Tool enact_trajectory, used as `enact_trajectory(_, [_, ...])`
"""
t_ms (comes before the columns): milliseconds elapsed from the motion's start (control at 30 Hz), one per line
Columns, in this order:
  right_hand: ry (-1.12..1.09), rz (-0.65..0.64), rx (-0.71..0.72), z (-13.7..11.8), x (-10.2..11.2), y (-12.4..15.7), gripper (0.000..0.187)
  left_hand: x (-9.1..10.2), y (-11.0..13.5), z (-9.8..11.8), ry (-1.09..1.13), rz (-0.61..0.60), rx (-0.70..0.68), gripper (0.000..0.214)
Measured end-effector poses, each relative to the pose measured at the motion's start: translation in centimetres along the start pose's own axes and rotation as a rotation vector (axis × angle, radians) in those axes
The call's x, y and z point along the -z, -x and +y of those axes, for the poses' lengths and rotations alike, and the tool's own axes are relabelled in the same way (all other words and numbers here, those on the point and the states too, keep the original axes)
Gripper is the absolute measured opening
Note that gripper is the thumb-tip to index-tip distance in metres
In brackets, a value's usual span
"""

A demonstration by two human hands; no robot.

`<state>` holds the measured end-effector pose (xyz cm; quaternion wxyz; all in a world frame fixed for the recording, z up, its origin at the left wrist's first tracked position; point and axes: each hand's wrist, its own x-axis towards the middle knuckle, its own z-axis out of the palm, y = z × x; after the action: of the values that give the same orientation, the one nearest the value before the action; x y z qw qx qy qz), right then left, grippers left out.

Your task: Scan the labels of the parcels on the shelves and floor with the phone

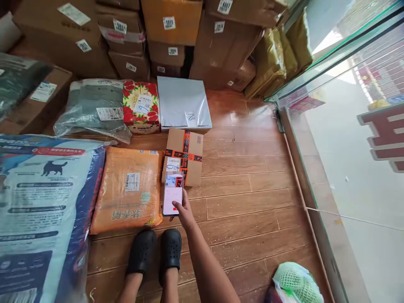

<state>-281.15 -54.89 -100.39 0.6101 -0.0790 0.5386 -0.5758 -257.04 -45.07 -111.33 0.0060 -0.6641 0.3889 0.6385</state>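
My right hand [184,214] holds a smartphone [172,194] with its lit screen facing up, the thumb resting on the screen. The phone hovers over the near end of a small cardboard box [187,152] bound with orange and black tape, close to its white label [173,163]. An orange plastic-wrapped parcel [129,187] lies just left of the phone. My feet in black clogs [156,252] stand on the wooden floor below. My left hand is out of sight.
A large pet-food bag [41,210] lies at the left. Behind are a grey bagged parcel [91,107], a red fruit-patterned box [141,107] and a flat grey parcel [183,103]. Stacked cartons [176,33] line the back. A glass wall [347,147] runs along the right; a green mesh bag [296,284] sits bottom right.
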Motion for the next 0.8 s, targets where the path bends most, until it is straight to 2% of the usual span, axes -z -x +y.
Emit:
enact_trajectory(100, [-0.004, -0.022, 0.007, 0.5, 0.7, -2.5, 0.065, -0.4, -1.6, -2.3, -0.137, -0.024, -0.158, 0.047])
enact_trajectory(233, [-0.011, -0.045, 0.000, 0.7, 0.9, -4.5, 0.063, -0.7, -2.9, -3.7, -0.242, -0.012, -0.170, 0.062])
enact_trajectory(333, [-0.017, -0.061, -0.009, 0.6, 0.8, -5.1, 0.063, -0.7, -3.1, -4.8, -0.350, 0.017, -0.194, 0.059])
enact_trajectory(500, [-0.016, -0.091, -0.023, 0.1, 0.5, -4.9, 0.065, -0.5, -3.4, -6.8, -0.479, 0.082, -0.339, 0.054])
enact_trajectory(633, [-0.015, -0.095, -0.025, 0.2, 0.6, -4.8, 0.066, -0.5, -3.6, -6.9, -0.491, 0.047, -0.360, 0.052])
enact_trajectory(800, [-0.015, -0.086, -0.025, 0.4, 0.7, -4.8, 0.066, -0.6, -3.7, -6.0, -0.505, -0.023, -0.285, 0.056])
